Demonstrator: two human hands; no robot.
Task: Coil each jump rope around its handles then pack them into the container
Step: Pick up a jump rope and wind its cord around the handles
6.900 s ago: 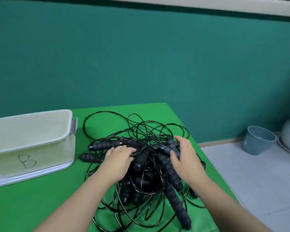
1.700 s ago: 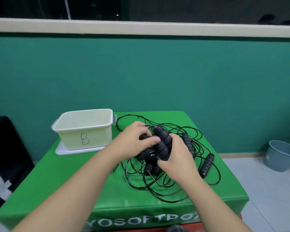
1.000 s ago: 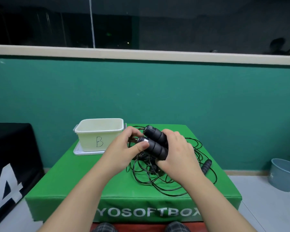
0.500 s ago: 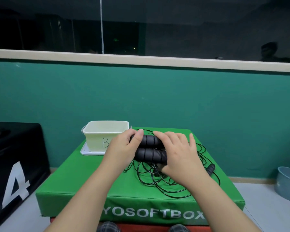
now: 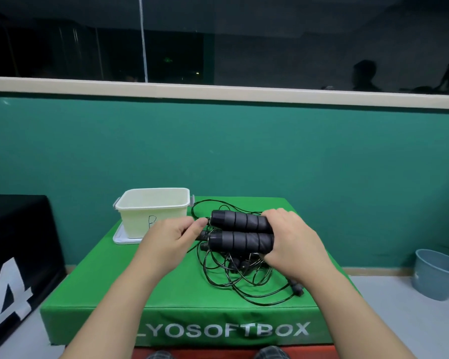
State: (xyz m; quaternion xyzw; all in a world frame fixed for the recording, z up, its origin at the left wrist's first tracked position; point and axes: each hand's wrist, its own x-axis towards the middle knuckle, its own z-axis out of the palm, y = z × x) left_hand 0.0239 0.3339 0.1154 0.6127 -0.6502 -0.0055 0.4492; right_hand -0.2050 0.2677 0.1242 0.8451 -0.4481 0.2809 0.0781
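- While right hand (image 5: 293, 242) clamps two handles (image 5: 241, 230), left hand (image 5: 171, 235) pinches the cord end
- Tub (image 5: 153, 212) marked "B"
- Green box (image 5: 192, 294) — "LYOSOFTBOX"; teal wall (image 5: 244, 151)

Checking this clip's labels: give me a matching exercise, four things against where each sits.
Things:
1. two handles
2. container
3. tangled ropes
4. bucket

Places:
a. on the floor, far right
b. side by side in the right hand
c. loose on the green box, under the hands
d. on a lid, back left of the box

Pairs: 1-b, 2-d, 3-c, 4-a
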